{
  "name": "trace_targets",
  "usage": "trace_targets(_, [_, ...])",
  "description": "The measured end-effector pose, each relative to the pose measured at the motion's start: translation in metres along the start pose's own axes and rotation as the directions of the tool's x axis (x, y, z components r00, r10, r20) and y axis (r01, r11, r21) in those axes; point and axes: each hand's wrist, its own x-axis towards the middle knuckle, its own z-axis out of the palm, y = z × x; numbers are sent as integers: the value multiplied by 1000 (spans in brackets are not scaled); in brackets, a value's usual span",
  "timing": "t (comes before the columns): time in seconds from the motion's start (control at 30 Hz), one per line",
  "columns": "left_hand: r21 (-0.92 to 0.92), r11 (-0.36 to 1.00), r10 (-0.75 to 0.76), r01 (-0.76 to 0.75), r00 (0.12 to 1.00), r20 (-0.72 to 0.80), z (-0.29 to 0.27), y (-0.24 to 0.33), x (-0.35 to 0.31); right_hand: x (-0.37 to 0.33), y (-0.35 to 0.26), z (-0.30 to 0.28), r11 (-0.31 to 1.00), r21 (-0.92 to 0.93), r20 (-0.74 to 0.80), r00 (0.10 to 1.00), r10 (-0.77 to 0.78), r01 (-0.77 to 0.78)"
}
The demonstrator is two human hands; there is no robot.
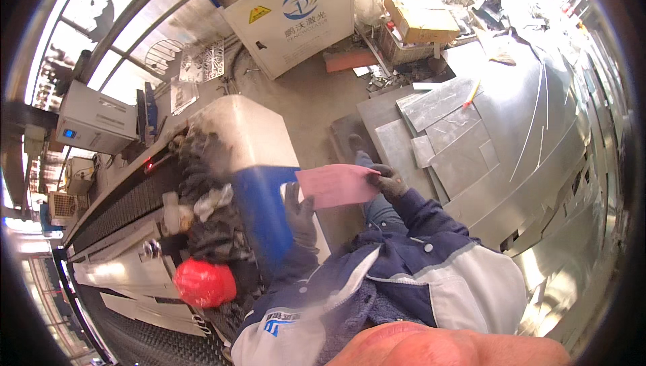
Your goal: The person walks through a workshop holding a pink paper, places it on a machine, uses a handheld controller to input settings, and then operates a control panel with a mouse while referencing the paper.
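A pink sheet of paper (338,186) is held out in front of my body, over the floor. My right hand (390,181), in a dark glove, pinches its right edge. At the sheet's left edge is my left hand (301,218), also in a dark glove, its fingers pointing up and apart from the thumb. Whether it touches the paper I cannot tell for sure. Faint marks show on the sheet, too blurred to make out.
To my left a blue and white machine housing (266,164) adjoins a long slatted bed with dark gloves and a red bag (204,283). Metal sheets (464,130) lie stacked at right. Ahead stand a white cabinet (296,23) and a cardboard box (420,16) amid scrap.
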Motion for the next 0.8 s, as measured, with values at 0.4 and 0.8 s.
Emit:
trace_targets(0.4, [303,953,-22,20,1000,2,238,150,358,382,-302,-50,980,-182,181,983,-42,76])
trace_targets(0.8, [165,888,442,-430,896,-45,229,265,666,616,-460,-52,719,-539,63,872,-485,439])
